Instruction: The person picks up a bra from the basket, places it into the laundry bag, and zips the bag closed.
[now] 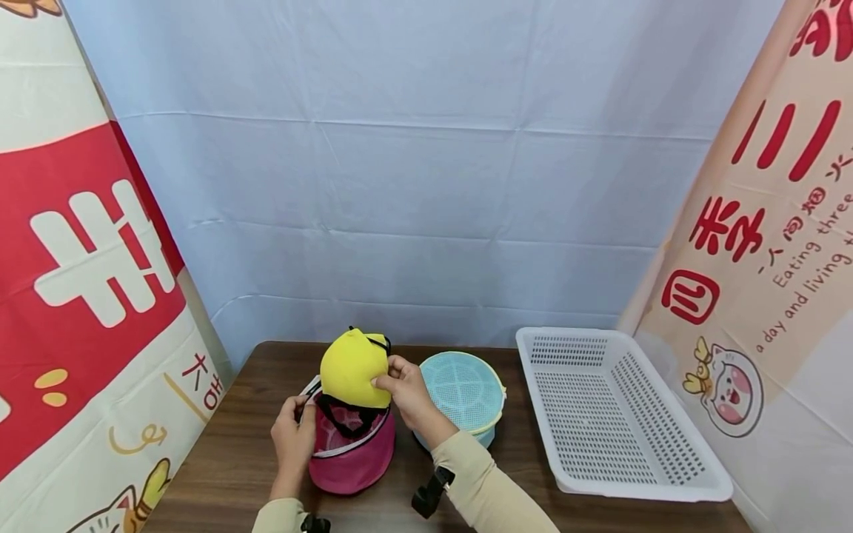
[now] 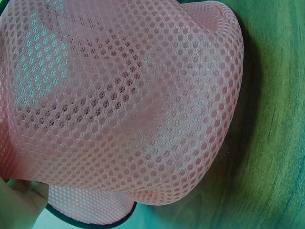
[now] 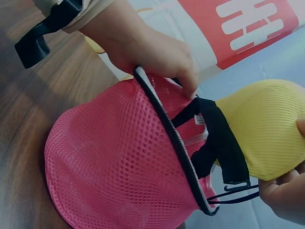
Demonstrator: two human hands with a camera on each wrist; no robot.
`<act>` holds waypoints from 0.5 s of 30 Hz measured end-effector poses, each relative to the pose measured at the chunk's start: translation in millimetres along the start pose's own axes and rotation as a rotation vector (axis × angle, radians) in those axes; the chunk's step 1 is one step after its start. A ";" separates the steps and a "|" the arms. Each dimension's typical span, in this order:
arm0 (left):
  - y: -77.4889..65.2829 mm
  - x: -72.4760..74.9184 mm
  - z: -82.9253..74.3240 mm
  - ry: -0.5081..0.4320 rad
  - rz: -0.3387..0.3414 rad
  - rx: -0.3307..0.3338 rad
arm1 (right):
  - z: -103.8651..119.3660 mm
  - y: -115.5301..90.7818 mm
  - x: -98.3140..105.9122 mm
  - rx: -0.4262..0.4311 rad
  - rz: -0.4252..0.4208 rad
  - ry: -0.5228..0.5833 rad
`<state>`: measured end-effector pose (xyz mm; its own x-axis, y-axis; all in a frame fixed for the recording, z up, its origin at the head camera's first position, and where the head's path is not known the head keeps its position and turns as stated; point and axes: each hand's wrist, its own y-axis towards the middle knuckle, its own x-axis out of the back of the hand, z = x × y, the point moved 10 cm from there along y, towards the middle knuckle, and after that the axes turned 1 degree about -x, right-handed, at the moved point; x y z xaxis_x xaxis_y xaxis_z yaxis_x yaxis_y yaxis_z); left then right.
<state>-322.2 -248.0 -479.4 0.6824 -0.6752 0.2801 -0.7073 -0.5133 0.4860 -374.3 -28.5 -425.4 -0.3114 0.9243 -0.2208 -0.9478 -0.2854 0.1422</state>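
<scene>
Pinching the bra: the right hand [image 1: 413, 396] has thumb and fingers closed on the right edge of the yellow cup of the bra [image 1: 353, 370].
Pinching the bag: the left hand [image 1: 293, 433] grips the left side of the rim of the pink bag [image 1: 353, 470].
Bra's place: held up over the bag's rear side, toward the back edge of the table [image 1: 240, 444], left of its middle.
Bra's line: cup uppermost, black band [image 3: 221, 138] trailing down to the mouth behind the zip [image 3: 167, 130]; how deep it reaches, I cannot tell.
Mouth from right grip: below and to the left; this offset looks like the relation that counts.
Nearer hand: the right for the cup, the left for the rim.
Blue bag [image 1: 460, 385]: just right of the pink one, partly behind the right arm.
White basket [image 1: 643, 488]: near the table's right edge, well apart from both hands.
</scene>
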 end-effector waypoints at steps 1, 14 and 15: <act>0.2 0.2 0.0 0.001 0.000 0.000 | -1.4 -0.4 0.0 -0.010 -0.005 0.004; -1.3 0.8 -0.4 -0.004 -0.013 0.004 | -3.9 -17.3 0.0 -0.077 -0.062 -0.034; -1.6 1.0 -0.5 -0.006 -0.013 0.008 | -5.3 -18.2 0.2 -0.090 -0.063 -0.037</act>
<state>-320.3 -247.6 -479.5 0.6905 -0.6717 0.2684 -0.6998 -0.5265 0.4828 -357.5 -24.4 -433.2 -0.2502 0.9492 -0.1908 -0.9682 -0.2469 0.0416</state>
